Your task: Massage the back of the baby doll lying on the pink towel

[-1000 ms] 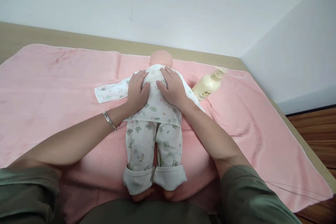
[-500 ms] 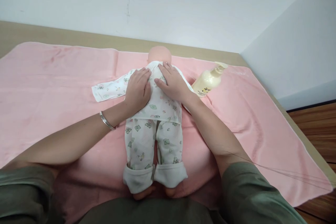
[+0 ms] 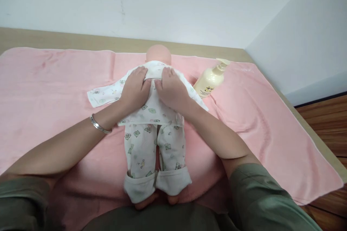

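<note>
A doll (image 3: 158, 54) lies on a pink blanket, head toward the wall and feet toward me, its face not visible. It wears a white printed top (image 3: 157, 110) and white printed trousers (image 3: 142, 148) with turned-up cuffs. My left hand (image 3: 136, 88) lies open on the left of the upper back, fingers toward the head. On the right of the upper back rests my right hand (image 3: 173, 88), also open. Both thumbs point inward, close to each other, and the cloth between them is creased. A silver bangle is on my left wrist.
The pink blanket (image 3: 54, 97) covers most of the wooden table (image 3: 81, 40). A cream pump bottle (image 3: 210, 79) leans at the right of the doll's shoulder. White walls rise behind and at the right. Brown wooden boards (image 3: 325, 115) show at the far right.
My right hand has turned so its fingers point more toward the head. Both hands sit more evenly on the back, and the top has folded between them. The view has shifted slightly.
</note>
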### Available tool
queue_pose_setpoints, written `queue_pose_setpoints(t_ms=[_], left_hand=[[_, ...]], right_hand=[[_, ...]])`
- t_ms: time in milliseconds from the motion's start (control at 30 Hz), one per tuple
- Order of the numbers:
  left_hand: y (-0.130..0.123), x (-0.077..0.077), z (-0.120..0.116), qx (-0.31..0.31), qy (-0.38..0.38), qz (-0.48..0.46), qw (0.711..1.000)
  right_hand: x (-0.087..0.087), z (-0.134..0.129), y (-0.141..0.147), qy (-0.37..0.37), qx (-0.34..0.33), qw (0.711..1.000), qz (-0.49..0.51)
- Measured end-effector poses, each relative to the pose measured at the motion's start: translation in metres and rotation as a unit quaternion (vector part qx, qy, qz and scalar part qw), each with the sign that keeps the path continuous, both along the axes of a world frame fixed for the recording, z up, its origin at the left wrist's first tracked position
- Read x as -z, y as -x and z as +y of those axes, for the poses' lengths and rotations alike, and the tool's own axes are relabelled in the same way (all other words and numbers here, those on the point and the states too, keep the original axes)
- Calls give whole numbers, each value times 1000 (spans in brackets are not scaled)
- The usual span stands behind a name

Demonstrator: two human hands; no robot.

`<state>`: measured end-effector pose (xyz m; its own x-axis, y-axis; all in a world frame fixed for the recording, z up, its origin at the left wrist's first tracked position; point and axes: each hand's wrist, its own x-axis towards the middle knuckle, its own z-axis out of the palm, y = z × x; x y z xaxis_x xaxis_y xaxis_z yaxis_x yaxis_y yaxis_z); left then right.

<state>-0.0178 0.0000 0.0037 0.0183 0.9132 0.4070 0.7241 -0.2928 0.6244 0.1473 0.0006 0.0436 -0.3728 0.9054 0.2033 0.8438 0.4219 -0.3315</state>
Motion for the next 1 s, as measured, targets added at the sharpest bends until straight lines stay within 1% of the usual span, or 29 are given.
queue_pose_setpoints(t_ms=[67, 133, 200, 333, 400, 467, 567, 633, 700, 767, 833, 933, 1000], left_hand=[[-6, 0, -11, 4, -3, 26, 1000], [-8, 1, -15, 14, -9, 35, 999], [-4, 1, -11, 14, -1, 20, 1000], [9, -1, 10, -15, 50, -23, 998], [10, -5, 14, -21, 61, -20, 998], [6, -8, 10, -18, 56, 0, 998], [-5, -8, -7, -1, 25, 34, 999], [-11, -5, -18, 15, 3, 51, 999], [-13, -2, -22, 29, -6, 60, 998], [-12, -2, -20, 37, 9, 58, 998], [-8, -4, -12, 38, 49, 47, 997], [1, -11, 1, 17, 120, 18, 992], [4, -14, 6, 5, 136, -9, 991]], right_hand=[[0, 14, -3, 17, 30, 999, 9], [0, 20, -3, 14, 43, 999, 2], [-1, 15, -2, 5, 38, 999, -7], [-7, -9, 2, -13, 18, 999, -46], [-11, -13, 2, -19, 3, 997, -69], [-13, -7, -1, -3, -1, 998, -64], [-12, 14, -8, 32, 21, 999, -24], [-10, 26, -12, 26, 32, 999, -12], [-8, 29, -12, 8, 30, 999, -18], [-7, 23, -10, 0, 26, 999, -40], [-8, 9, -5, -15, 25, 997, -72], [-7, -14, 1, -61, 20, 992, -108], [-6, -19, 2, -77, 9, 992, -104]])
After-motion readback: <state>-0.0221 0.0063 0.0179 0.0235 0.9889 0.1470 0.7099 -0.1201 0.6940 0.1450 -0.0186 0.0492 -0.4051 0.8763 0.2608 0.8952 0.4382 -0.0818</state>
